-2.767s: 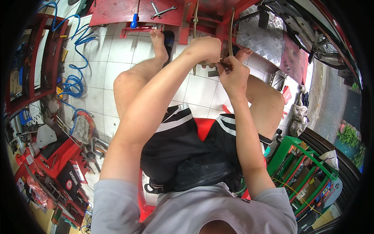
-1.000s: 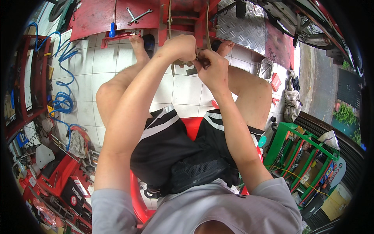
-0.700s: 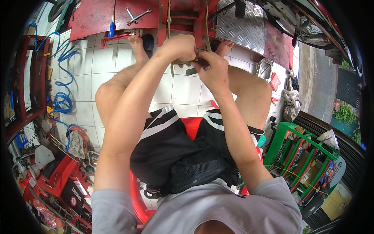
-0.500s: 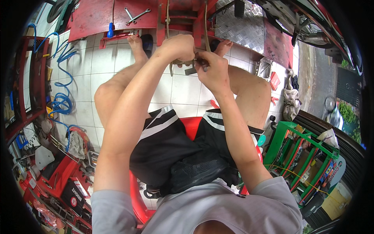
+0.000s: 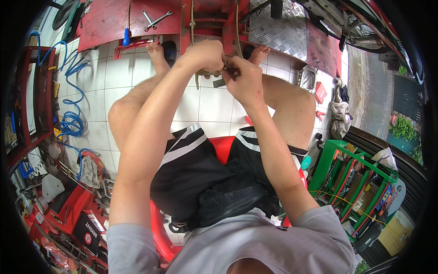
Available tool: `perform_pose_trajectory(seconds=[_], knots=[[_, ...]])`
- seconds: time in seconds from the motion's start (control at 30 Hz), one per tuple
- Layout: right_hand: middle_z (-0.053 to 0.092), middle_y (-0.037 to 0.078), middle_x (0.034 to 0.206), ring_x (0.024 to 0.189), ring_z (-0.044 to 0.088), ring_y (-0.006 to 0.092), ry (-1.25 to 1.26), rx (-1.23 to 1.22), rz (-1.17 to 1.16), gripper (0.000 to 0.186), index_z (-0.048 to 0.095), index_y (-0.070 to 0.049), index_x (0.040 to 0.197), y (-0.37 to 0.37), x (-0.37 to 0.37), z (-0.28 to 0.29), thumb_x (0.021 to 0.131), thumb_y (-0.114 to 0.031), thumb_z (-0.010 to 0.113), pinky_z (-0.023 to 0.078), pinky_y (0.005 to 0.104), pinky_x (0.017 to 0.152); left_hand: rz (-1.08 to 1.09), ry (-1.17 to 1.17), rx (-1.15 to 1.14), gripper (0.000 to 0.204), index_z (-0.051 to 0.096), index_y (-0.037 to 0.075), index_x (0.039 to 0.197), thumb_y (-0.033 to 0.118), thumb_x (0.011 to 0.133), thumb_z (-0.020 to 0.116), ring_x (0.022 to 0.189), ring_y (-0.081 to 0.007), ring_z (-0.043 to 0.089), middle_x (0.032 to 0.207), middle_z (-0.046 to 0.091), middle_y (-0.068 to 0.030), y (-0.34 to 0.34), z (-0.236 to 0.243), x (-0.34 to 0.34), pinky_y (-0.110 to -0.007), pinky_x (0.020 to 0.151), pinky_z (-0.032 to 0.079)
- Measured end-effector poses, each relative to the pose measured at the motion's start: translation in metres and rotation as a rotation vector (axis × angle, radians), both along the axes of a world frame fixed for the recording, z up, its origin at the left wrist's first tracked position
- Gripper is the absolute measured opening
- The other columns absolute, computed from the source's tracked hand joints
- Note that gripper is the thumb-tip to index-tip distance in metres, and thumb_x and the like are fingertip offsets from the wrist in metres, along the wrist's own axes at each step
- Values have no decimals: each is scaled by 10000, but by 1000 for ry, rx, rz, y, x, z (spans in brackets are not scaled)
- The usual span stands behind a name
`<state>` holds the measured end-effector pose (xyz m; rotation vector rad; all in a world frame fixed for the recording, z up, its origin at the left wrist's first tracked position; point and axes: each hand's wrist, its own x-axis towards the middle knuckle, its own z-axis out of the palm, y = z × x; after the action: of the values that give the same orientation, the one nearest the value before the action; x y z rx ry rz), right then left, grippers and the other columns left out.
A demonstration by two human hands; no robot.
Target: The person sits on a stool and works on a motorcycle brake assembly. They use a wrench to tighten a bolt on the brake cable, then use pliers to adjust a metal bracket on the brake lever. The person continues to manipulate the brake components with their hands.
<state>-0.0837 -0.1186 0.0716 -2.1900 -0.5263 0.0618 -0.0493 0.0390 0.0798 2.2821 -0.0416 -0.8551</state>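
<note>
In front of my knees both hands meet above the tiled floor, close to the red bench. My left hand (image 5: 204,55) is closed in a fist, back of the hand up, hiding most of what it grips. Against it, my right hand (image 5: 246,78) pinches something small and dark that I cannot make out. A narrow tan strip (image 5: 192,28) runs down behind my left hand, and its lower end shows below the wrist. Another tan strip (image 5: 238,34) comes down behind my right hand. A flat grey piece (image 5: 220,83) shows just below the hands.
On the red bench (image 5: 100,27) lie a blue-handled screwdriver (image 5: 127,36) and two wrenches (image 5: 157,20). A coiled blue hose (image 5: 72,119) hangs at the left. To the right are a red box (image 5: 320,92), a rag (image 5: 341,116) and a green rack (image 5: 331,160).
The view has shifted slightly. My hands stay together in nearly the same pose, with the right fingers moved a little. A blurred shape on the road at right is gone.
</note>
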Motion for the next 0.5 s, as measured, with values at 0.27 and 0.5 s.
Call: perform_pose_trajectory(seconds=[0.27,0.5], knots=[[657,137,786,675,658,244,5,62,18,166,640,9,865,-1,-1,0,711,52,682,498,324,592,-19,-74,-11,266,710,-24,913,20,714,539,643,-241,696,765,687,-191,2,-5,-1,-342,623,546],[655,162,760,647,658,254,-22,21,34,104,657,34,823,-4,-2,3,724,24,687,502,315,591,-1,-31,-38,254,710,-21,909,28,722,545,636,-243,694,753,687,-184,2,-4,-1,-343,625,546]])
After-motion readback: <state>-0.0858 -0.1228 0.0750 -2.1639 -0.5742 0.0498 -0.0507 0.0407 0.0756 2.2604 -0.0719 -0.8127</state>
